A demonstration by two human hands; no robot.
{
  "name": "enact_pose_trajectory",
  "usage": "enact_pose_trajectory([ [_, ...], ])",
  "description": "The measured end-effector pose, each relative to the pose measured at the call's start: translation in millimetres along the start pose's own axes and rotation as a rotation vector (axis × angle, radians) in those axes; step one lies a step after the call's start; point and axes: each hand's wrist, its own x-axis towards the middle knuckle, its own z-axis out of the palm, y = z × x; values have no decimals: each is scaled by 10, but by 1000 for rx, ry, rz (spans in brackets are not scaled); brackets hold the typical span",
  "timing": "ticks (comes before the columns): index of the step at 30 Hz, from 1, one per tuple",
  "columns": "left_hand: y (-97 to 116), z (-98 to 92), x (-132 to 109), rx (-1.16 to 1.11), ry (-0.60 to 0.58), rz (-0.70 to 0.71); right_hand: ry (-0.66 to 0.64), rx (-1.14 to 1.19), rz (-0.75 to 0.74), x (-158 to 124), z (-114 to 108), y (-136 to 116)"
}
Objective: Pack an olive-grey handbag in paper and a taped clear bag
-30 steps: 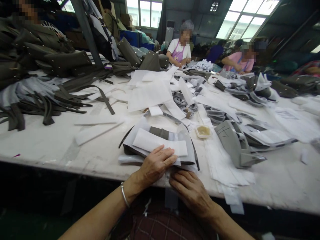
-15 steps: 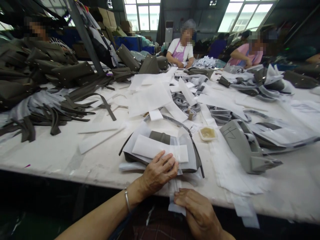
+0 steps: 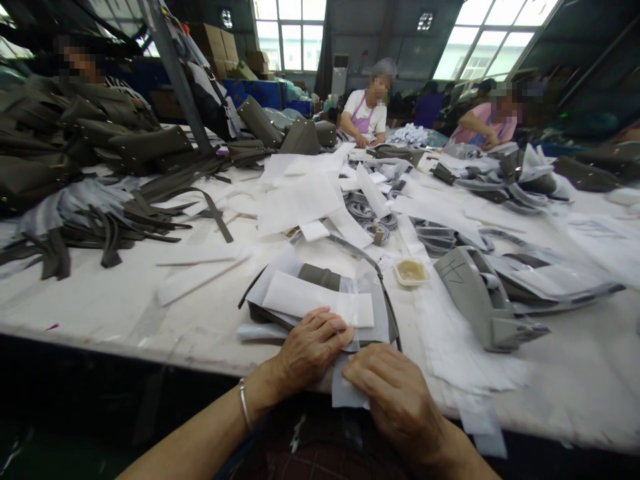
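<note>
A dark olive handbag (image 3: 320, 275) lies on the table in front of me, with pale wrapping paper and a white foam sheet (image 3: 300, 298) over it. My left hand (image 3: 314, 347) rests on the lower edge of that sheet, palm down, fingers laid close together on it. Just to its right, my right hand (image 3: 390, 393) is closed with thumb and fingers on a thin translucent white strip (image 3: 347, 387). This strip hangs over the table's front edge from the bag's near side. Part of it is hidden under both hands.
A grey tape dispenser (image 3: 467, 293) stands to the right, beside a small yellowish dish (image 3: 411, 272). White sheets (image 3: 300, 200) and coiled straps lie behind the bag. Dark straps and bags (image 3: 145, 143) are piled left. Co-workers (image 3: 367, 110) work across the table.
My right hand has moved up toward the bag and my left hand, bringing the white strip's hanging end higher. My left hand stays on the foam sheet.
</note>
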Motion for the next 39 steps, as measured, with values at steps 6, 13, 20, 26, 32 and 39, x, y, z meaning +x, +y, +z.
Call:
enact_pose_trajectory([
  [6, 45, -157, 57, -215, -99, -83, 12, -135, 18, 197, -103, 164],
  [13, 140, 84, 146, -87, 172, -289, -116, -152, 291, 285, -33, 432],
  [20, 194, 206, 201, 23, 329, -376, -186, -58, 621, 366, 72, 776],
  [26, 163, 197, 162, 17, 263, -313, -196, 33, 825, 334, 142, 903],
  [32, 148, 55, 102, 42, 111, -104, -262, 17, 926, 418, 142, 916],
  [39, 181, 111, 131, 57, 82, -121, -260, -178, 928, 566, 177, 965],
])
